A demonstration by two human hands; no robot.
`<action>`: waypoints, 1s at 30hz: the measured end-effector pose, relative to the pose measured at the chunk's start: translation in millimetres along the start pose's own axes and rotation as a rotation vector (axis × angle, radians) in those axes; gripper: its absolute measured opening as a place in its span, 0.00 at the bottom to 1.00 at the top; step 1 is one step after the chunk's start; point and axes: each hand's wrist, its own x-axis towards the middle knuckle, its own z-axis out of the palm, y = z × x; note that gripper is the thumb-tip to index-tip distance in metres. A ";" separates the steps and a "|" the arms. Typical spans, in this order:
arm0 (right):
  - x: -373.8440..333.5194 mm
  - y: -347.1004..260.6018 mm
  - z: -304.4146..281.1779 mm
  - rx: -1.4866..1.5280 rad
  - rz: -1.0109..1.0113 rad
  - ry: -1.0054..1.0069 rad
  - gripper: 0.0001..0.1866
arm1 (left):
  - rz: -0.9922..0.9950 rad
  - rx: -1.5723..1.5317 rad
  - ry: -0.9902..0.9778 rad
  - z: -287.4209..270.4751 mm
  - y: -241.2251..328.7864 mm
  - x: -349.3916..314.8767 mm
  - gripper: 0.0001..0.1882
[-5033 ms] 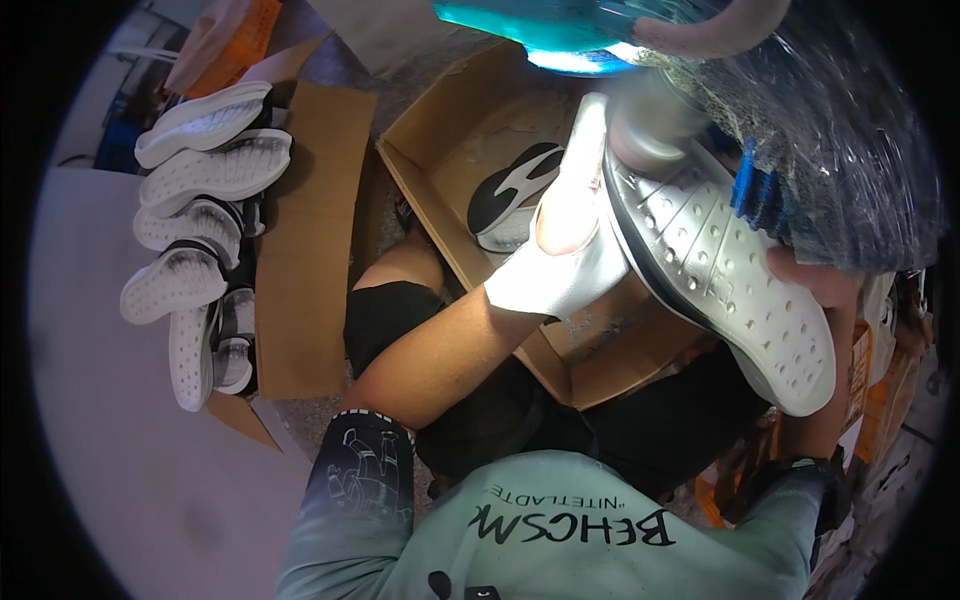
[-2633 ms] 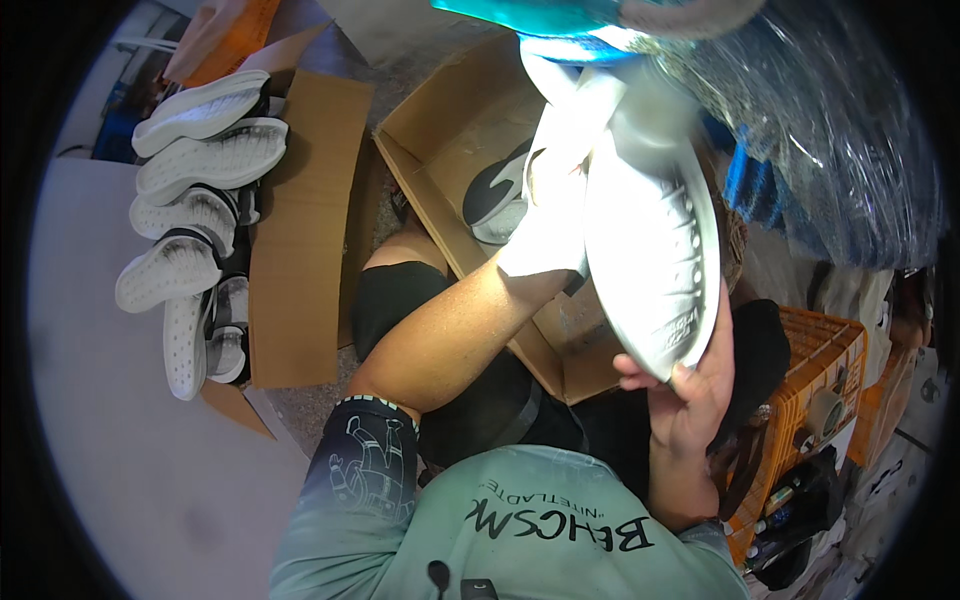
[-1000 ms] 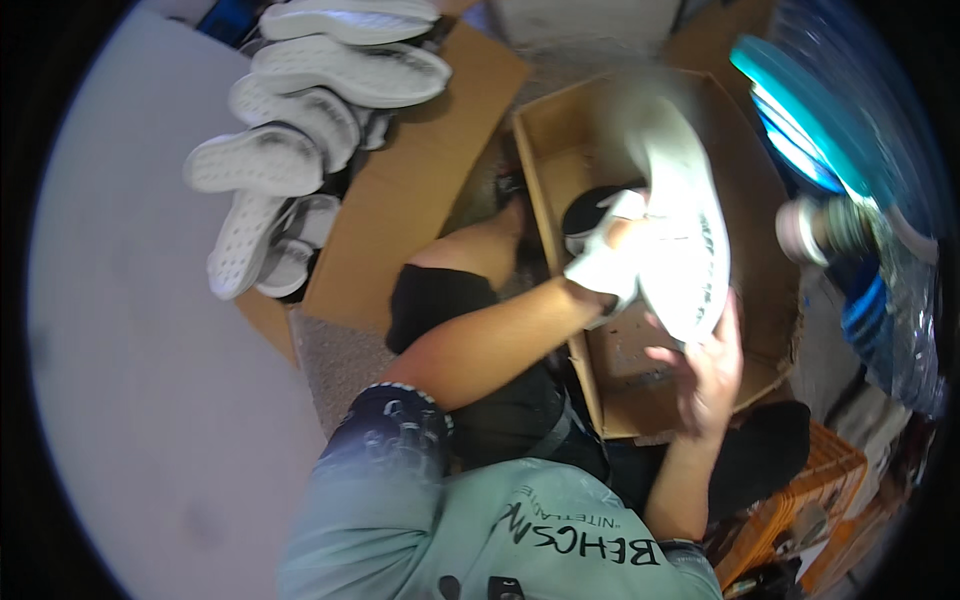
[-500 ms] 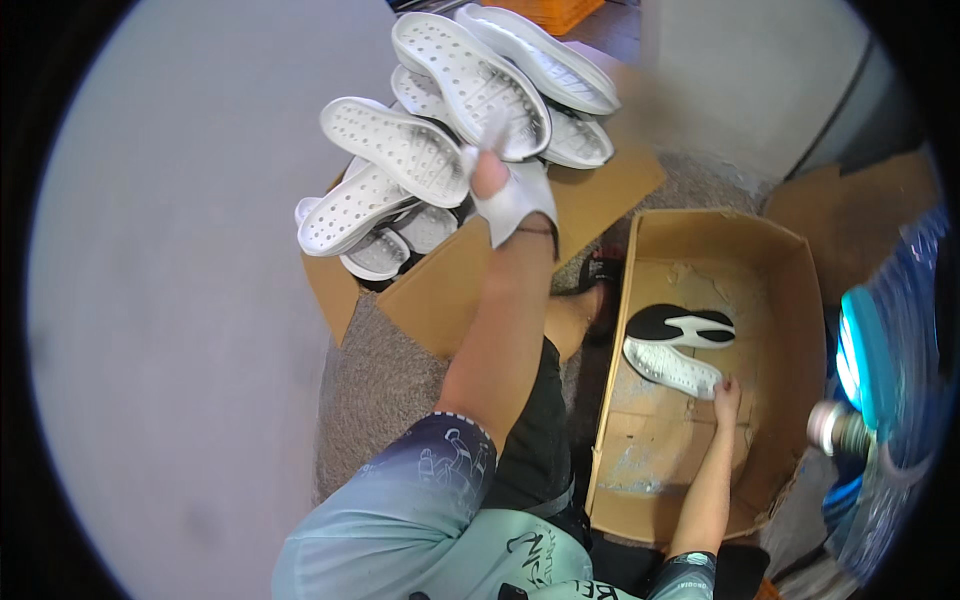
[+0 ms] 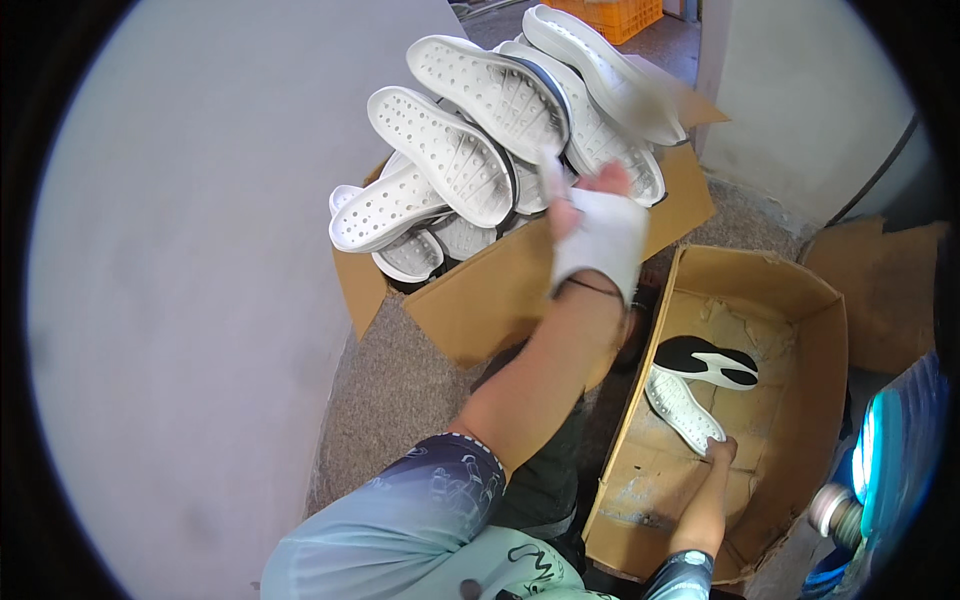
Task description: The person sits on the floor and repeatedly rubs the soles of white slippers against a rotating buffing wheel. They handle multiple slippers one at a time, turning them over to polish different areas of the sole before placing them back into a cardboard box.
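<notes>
My left hand (image 5: 600,225), in a white fingerless glove with a white covering on one fingertip, is over the near side of a pile of shoe soles. It is somewhat blurred, but its thumb and fingers look apart with nothing between them. Closest to it are a white sole (image 5: 490,95) with small holes and another sole (image 5: 600,125) farther right. Inside the right-hand box, my bare right hand (image 5: 720,450) grips the near end of a white sole (image 5: 683,410). The far end of that sole lies against a black-and-white sole (image 5: 705,360), turned tread side up.
The pile sits in an open cardboard box (image 5: 480,310) with its flaps out. A second cardboard box (image 5: 825,400) stands at my right. Beyond are an orange crate (image 5: 625,15) and a pale wall (image 5: 210,250) on the left. Tape rolls (image 5: 835,515) are at the right edge.
My left hand has moved right across the front of the pile. The sole in my right hand has swung, its near end coming toward me. The whole view has shifted a little.
</notes>
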 end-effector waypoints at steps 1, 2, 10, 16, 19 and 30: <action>-7.2 4.2 -6.3 0.073 -0.032 0.017 0.31 | -0.074 -0.190 -0.086 -7.6 -21.9 -8.7 0.28; -19.2 10.7 -18.2 0.137 -0.028 0.029 0.29 | -0.026 -0.055 -0.062 -15.6 -50.3 -20.4 0.26; -329.8 14.4 -106.5 0.610 -0.318 0.293 0.29 | -0.107 1.988 -0.998 -143.2 -191.6 -131.3 0.30; -501.0 -48.6 -85.6 1.278 -0.414 -0.193 0.37 | -0.985 1.097 -0.945 -165.4 -190.6 -120.9 0.24; -463.1 -90.0 -116.0 1.281 -0.451 -0.163 0.38 | -0.829 1.072 -0.845 -128.2 -188.1 -155.4 0.21; -537.1 -138.0 -204.0 1.212 -0.459 -0.038 0.37 | -1.234 0.548 -0.821 -46.9 -157.3 -217.3 0.31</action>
